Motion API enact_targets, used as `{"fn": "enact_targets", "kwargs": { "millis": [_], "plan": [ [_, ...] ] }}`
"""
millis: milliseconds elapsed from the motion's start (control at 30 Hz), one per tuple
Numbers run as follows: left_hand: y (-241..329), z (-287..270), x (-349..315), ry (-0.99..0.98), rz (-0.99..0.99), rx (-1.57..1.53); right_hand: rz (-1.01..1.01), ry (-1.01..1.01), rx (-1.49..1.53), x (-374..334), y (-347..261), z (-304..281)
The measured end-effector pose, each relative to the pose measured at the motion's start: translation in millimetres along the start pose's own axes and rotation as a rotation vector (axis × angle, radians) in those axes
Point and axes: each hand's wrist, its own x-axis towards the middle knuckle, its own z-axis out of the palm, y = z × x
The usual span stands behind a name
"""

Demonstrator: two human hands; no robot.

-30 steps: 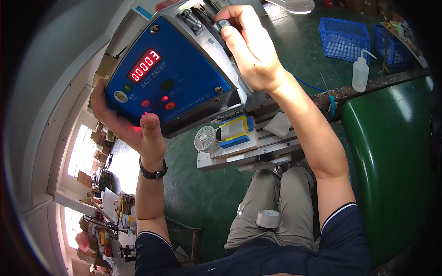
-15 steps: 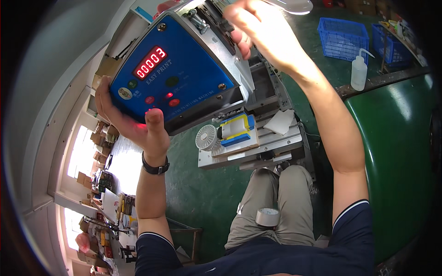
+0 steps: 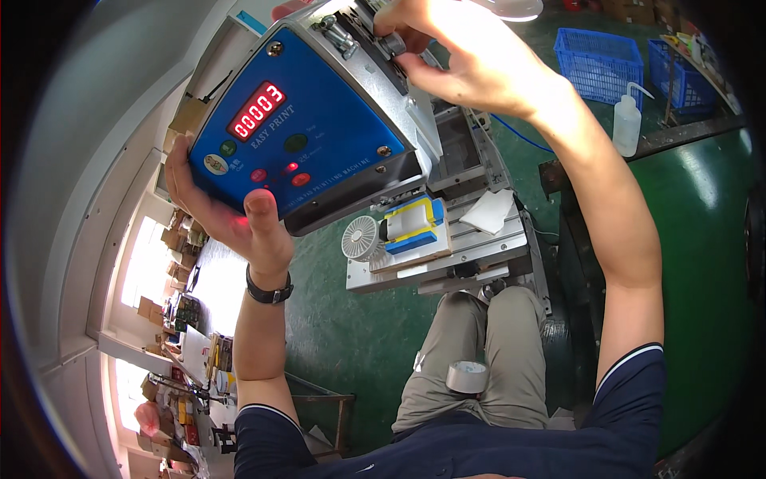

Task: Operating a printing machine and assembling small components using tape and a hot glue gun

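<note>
A pad printing machine with a blue control panel and a lit red display stands before me at the upper left. My left hand grips the panel's lower left edge, fingers round the side and thumb on the front. At the machine's top right side, my right hand pinches a grey round knob between thumb and fingers. Below, a small white fan lies with its handle in a yellow and blue holder on the machine's metal bed. A folded white cloth or paper rests beside it.
A roll of tape sits on my lap. To the right are a green tabletop, a squeeze bottle and blue crates. Cluttered workbenches line the left. A pale lamp-like disc hangs at the top edge.
My right hand has turned, its thumb coming round so the pinched knob now shows. My right forearm has swung slightly right. The left hand stays on the panel edge.
</note>
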Motion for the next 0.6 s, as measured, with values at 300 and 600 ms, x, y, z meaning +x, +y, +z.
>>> {"fn": "enact_targets", "kwargs": {
  "millis": [300,600],
  "plan": [
    [3.0,0.2,-0.1,-0.019,-0.031,-0.054,0.078,-0.278,-0.024,20.4,3.8,-15.8],
    [3.6,1.1,-0.6,-0.016,-0.024,-0.064,0.113,-0.279,-0.017,12.2,0.8,-12.1]
  ]
}}
